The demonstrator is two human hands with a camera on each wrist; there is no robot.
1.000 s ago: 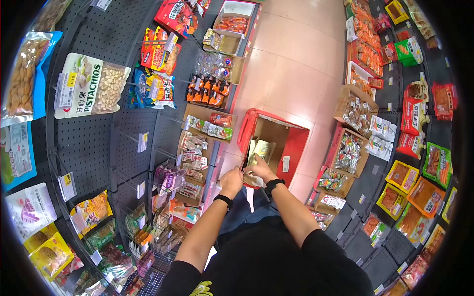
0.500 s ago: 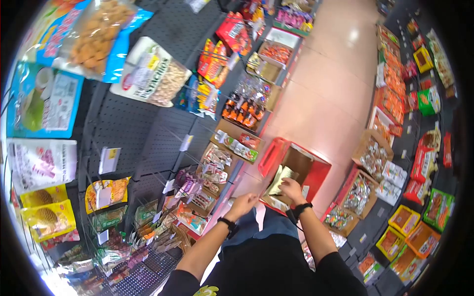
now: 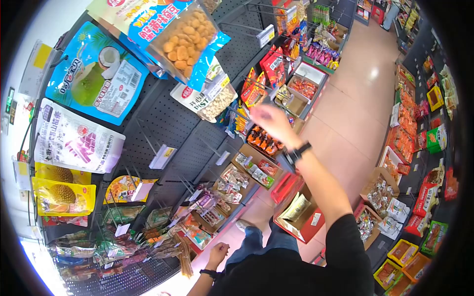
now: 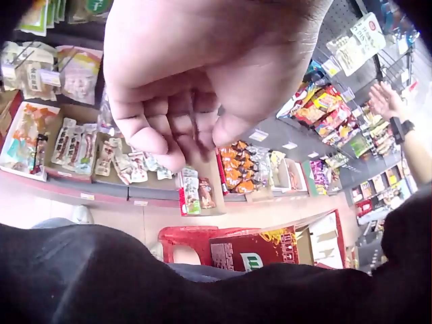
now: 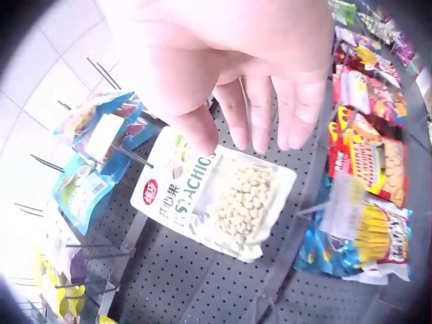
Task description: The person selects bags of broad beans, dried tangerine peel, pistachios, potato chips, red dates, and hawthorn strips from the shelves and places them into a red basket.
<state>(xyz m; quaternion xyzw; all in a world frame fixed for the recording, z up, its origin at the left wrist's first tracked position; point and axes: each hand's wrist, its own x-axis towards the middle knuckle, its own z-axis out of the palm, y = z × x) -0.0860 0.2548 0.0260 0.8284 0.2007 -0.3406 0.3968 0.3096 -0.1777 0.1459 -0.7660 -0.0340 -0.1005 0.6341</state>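
One pistachio bag [image 5: 246, 202] hangs on the dark pegboard [image 5: 196, 283], between the left and right edges of one panel. The right hand [image 5: 233, 57] is over the bag's upper edge, its four fingers stretched out and the thumb apart from them; whether the fingertips touch the bag, I cannot tell. In the head view, one price tag [image 3: 217, 88] stands in front of the bag.

Past the panel's right edge hang red, yellow and blue packs [image 5: 368, 158], too overlapped to count. Toward the pegboard's left end, the head view shows at least one snack bag [image 3: 185, 44], one coconut bag [image 3: 98, 74], one purple-and-white bag [image 3: 81, 140] and two durian bags [image 3: 64, 195], one overlapping the other.

The left hand [image 4: 206, 74] hangs low, well apart from the pistachio bag, its fingers loosely bent toward the palm. One black band [image 3: 297, 153] is on the right wrist and another on the left.

On the floor [image 3: 355, 98], near the front edge of the lower shelf [image 3: 217, 238], stands one red basket [image 4: 185, 234] with one red carton [image 4: 250, 250] in it. At least one pale packet [image 3: 295, 207] is inside the carton.
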